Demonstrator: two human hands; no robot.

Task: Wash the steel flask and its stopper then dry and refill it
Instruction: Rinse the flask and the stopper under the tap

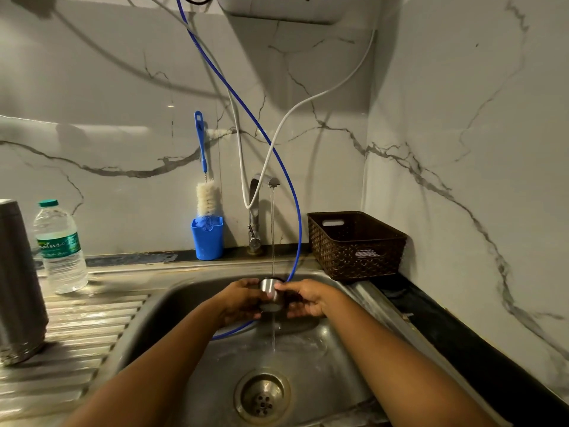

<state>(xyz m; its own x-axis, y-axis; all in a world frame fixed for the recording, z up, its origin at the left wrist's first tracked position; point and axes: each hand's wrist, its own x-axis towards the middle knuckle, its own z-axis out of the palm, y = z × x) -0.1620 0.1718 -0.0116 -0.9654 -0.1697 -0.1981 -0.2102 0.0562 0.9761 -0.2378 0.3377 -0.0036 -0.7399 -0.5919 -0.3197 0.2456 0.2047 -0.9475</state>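
Over the steel sink [172, 306], both hands hold the small steel stopper [269, 290] under a thin stream of water running from the tap [260, 192]. My left hand [240, 298] grips its left side and my right hand [304, 297] pinches its right side. The water falls past the stopper toward the drain [262, 396]. The grey steel flask [18, 282] stands upright on the ribbed draining board at the far left, apart from both hands.
A plastic water bottle [60, 248] stands beside the flask. A bottle brush [207, 192] sits in a blue cup [207, 238] against the wall. A brown basket [354, 245] sits at the right. A blue hose [295, 211] loops into the sink behind my hands.
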